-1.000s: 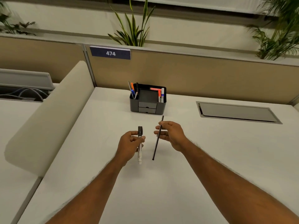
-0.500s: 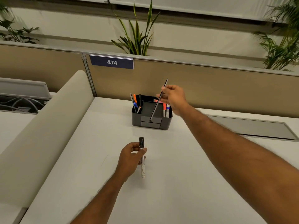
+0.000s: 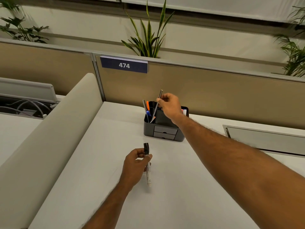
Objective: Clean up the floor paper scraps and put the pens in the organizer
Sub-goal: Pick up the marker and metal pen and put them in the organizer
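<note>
The left hand (image 3: 134, 164) hovered above the white desk (image 3: 99, 162), fingers curled around a white marker with a black cap (image 3: 149, 176). Further right, the right hand (image 3: 170, 106) pinched a thin dark pen (image 3: 155, 109), tilted, its lower end inside the left compartment of the dark grey plastic organizer (image 3: 148, 129).

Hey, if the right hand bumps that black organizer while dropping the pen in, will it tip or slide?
Tipping seems unlikely: the organizer looks low and wide, with drawers at its base. It looks like light plastic, so a firm bump might slide it on the smooth desk.
</note>
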### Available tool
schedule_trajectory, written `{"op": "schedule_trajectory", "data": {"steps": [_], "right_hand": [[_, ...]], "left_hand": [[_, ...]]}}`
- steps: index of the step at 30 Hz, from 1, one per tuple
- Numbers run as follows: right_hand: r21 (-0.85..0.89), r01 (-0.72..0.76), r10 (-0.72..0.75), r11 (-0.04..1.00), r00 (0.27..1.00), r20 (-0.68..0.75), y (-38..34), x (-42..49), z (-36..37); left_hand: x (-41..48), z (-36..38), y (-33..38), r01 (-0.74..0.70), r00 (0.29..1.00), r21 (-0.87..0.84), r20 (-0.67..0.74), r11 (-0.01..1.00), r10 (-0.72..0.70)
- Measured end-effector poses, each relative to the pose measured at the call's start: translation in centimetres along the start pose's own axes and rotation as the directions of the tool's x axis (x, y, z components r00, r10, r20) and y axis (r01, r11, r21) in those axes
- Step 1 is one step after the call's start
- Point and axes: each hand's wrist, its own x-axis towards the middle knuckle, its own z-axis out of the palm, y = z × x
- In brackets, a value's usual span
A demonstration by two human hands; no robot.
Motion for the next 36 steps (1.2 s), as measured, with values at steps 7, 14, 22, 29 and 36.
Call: {"op": "schedule_trajectory", "data": {"steps": [7,14,22,29,36], "right_hand": [[-0.188,0.012,0.020,0.982,0.986,0.165,1.9,-0.3,0.2],[-0.186,0.043,-0.044,0.982,0.999,-0.001,2.9,-2.9,-2.4],[-0.013,-0.069,0.070,0.998,0.971,0.226,7.3,-13.7,-2.2],[0.035,-0.130,0.122,0.991,0.977,0.172,7.1,-13.4,-4.5],[0.099,-0.084,0.079,0.992,0.995,0.058,5.2,-9.7,-7.9]], "left_hand": [[0.9,-0.2,0.5,-0.010,1.000,0.017,-0.008,1.000,0.010],[1.1,0.4,1.6,-0.061,0.998,0.029,-0.011,0.998,0.061],[0.6,3.5,3.5,-0.129,0.992,0.169,0.023,0.977,0.127],[-0.2,5.6,4.2,-0.160,0.986,0.231,0.091,0.960,0.142],[0.2,6.3,4.5,-0.144,0.987,0.218,0.098,0.965,0.125]]}}
